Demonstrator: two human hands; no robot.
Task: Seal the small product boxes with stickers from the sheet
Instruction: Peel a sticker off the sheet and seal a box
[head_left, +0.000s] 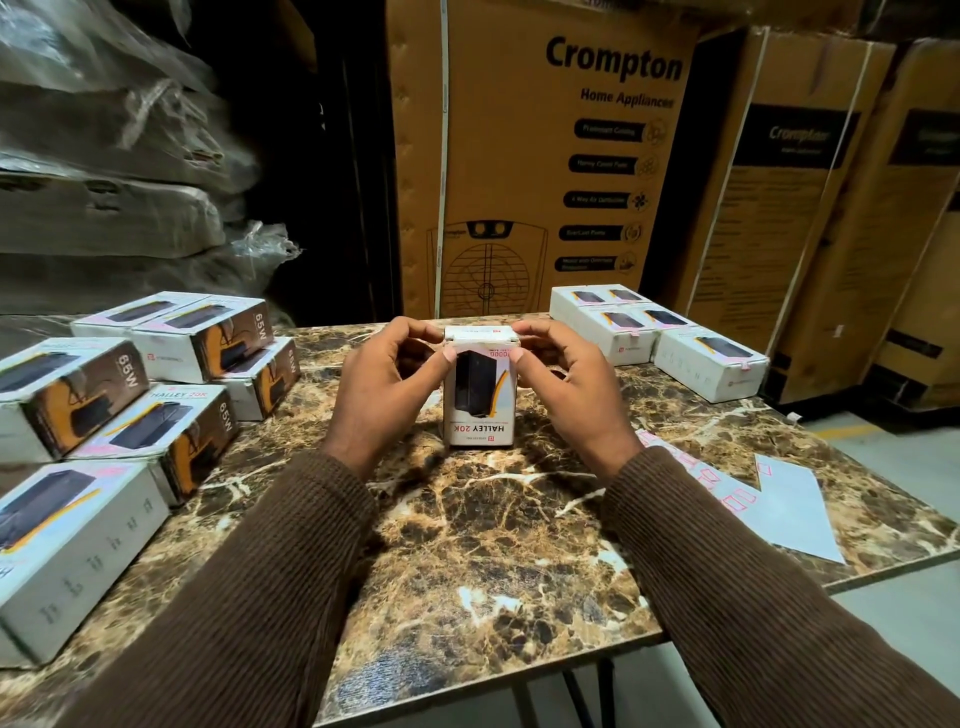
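Bracing the upright white cardboard product box (480, 387), left hand (382, 387) and right hand (563, 382) grip its top (thumbs probably pressing a seal).

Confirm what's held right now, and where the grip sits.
One small box, standing upright on the table. Left hand and right hand grip it near the top, one on each side, thumbs on the near face.

Two bare hands, long brown ribbed knit sleeves (291, 571)
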